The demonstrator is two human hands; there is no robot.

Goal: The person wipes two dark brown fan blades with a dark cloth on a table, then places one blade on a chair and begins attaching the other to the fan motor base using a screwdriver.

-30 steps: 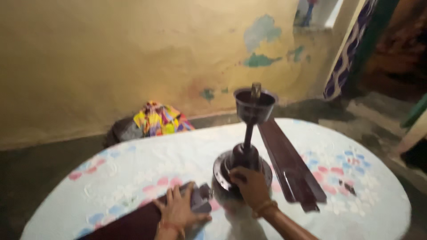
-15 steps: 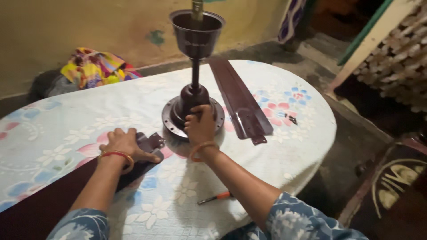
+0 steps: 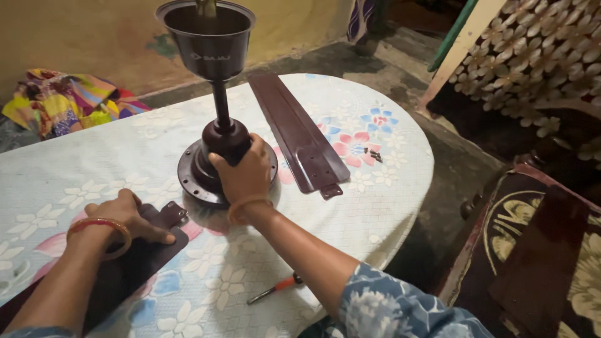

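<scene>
A dark brown ceiling fan motor (image 3: 195, 170) with its upright rod and cup-shaped canopy (image 3: 210, 39) stands on a round table covered by a floral cloth (image 3: 94, 163). My right hand (image 3: 243, 170) grips the motor housing at the base of the rod. My left hand (image 3: 128, 216) presses flat on the bracket end of a brown fan blade (image 3: 128, 263) lying at the table's near left, its bracket close to the motor's rim. A second fan blade (image 3: 297, 134) lies loose to the right of the motor.
An orange-handled screwdriver (image 3: 275, 288) lies near the table's front edge. A few small dark screws (image 3: 374, 152) sit on the cloth at the right. Colourful cloth (image 3: 59, 103) is piled by the yellow wall. A patterned dark box (image 3: 538, 250) stands on the floor to the right.
The view has swung down and to the right. My right hand has shifted higher around the motor housing. My left hand stays on the blade's bracket end.
</scene>
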